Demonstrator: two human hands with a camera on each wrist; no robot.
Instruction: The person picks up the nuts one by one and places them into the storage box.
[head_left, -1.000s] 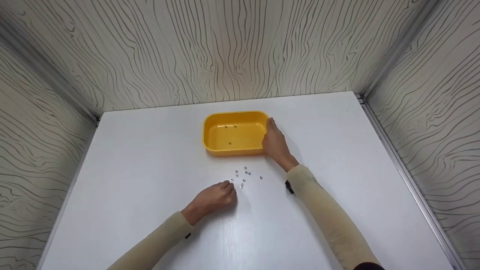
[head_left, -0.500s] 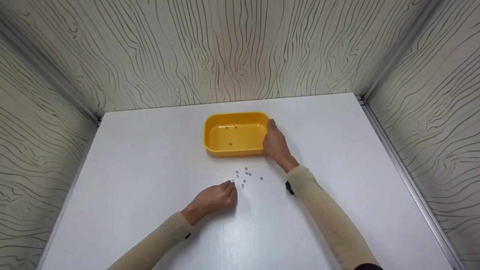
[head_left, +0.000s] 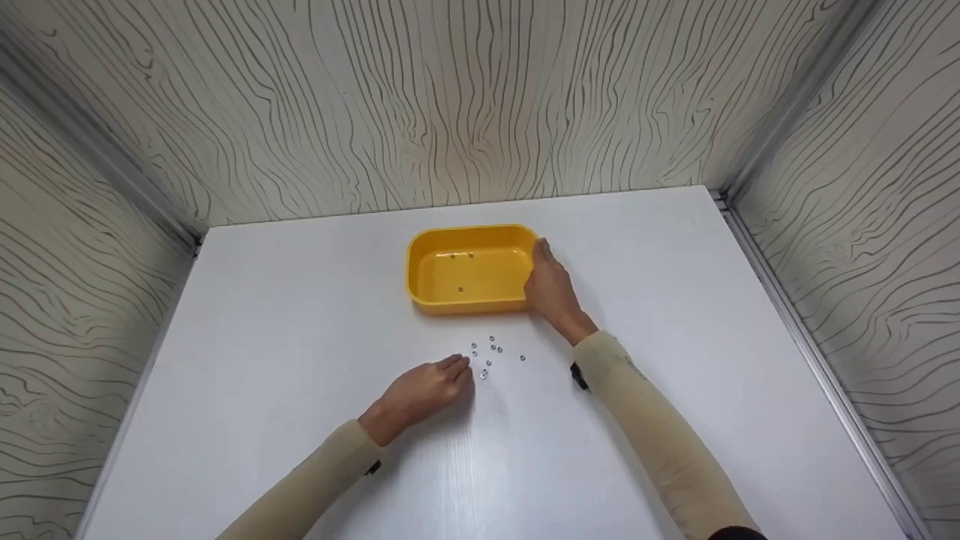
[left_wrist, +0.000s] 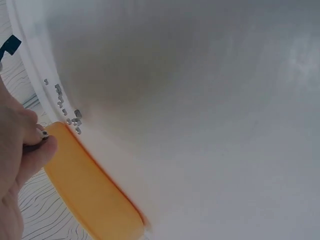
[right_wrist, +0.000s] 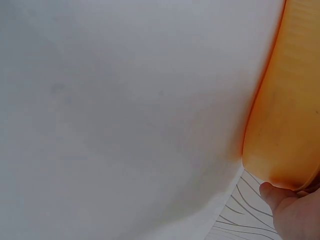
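Toward twelve o'clock, our right hand grips one yellow tray of three nuts, nine more lie at its six o'clock, and our left hand, fingers together, pinches another.

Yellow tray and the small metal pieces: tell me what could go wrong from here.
The tiny piece pinched in the left hand might slip and drop. Loose pieces lie close to that hand, so it could knock them. The right hand grips the yellow tray by one end; a tug might jolt the pieces inside.
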